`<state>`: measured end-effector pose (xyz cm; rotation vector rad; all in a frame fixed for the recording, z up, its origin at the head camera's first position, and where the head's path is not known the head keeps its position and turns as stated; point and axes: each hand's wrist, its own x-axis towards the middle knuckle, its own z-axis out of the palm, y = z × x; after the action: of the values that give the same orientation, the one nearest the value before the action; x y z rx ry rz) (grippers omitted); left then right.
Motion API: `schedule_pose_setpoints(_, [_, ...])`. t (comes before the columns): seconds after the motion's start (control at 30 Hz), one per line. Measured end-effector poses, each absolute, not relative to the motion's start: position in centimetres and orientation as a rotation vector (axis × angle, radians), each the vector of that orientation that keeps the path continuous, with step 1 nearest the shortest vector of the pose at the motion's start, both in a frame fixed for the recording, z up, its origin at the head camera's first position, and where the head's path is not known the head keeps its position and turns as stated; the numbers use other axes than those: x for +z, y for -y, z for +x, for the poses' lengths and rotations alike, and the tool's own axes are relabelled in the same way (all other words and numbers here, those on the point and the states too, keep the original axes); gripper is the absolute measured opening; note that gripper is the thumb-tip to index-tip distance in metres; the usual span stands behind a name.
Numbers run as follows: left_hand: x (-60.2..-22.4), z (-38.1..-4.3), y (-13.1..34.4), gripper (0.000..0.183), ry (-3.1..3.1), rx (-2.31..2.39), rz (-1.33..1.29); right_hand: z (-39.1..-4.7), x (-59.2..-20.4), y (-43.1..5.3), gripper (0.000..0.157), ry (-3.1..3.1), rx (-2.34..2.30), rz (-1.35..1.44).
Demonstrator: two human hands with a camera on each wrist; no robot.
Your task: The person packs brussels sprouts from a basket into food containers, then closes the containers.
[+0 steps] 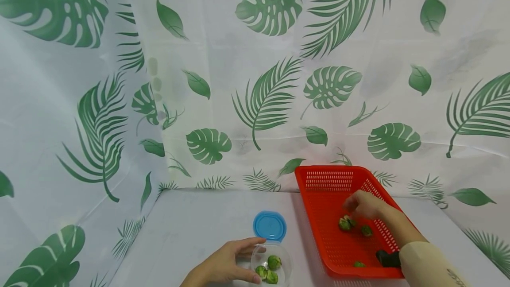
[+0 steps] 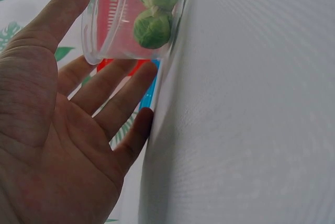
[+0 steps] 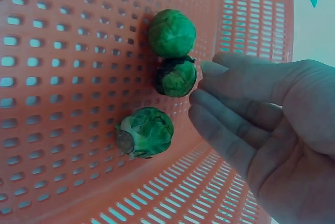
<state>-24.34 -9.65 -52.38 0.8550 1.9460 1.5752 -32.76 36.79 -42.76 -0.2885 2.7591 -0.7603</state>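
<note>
In the head view my left hand (image 1: 229,261) holds a clear plastic tub (image 1: 287,264) from its left side, the thumb at the front and the fingers at the back. A few Brussels sprouts (image 1: 274,262) lie inside, and the tub's blue lid (image 1: 269,226) is flipped back behind it. My right hand (image 1: 364,205) reaches into the red basket (image 1: 314,229), above several loose Brussels sprouts (image 1: 366,230). Seen from the right wrist, its thumb and fingers are loosely bent with nothing between them, the fingertips right beside a small sprout (image 3: 178,77). Another sprout (image 3: 146,132) lies nearer.
The perforated basket stands on the white-covered table (image 1: 199,216), to the right of the tub, its walls rising around my right hand. One more sprout (image 1: 359,264) lies at its near end. A leaf-patterned sheet (image 1: 271,101) hangs behind and on the left.
</note>
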Motion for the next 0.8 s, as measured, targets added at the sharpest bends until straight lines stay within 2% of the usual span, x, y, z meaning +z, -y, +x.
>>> schedule_pose_setpoints(0.8, [-52.1, -24.27, 9.76, 0.074, -1.985, 1.545, 0.908, -32.71, -43.32, -37.16, 0.035, -2.662, -0.766, -0.266])
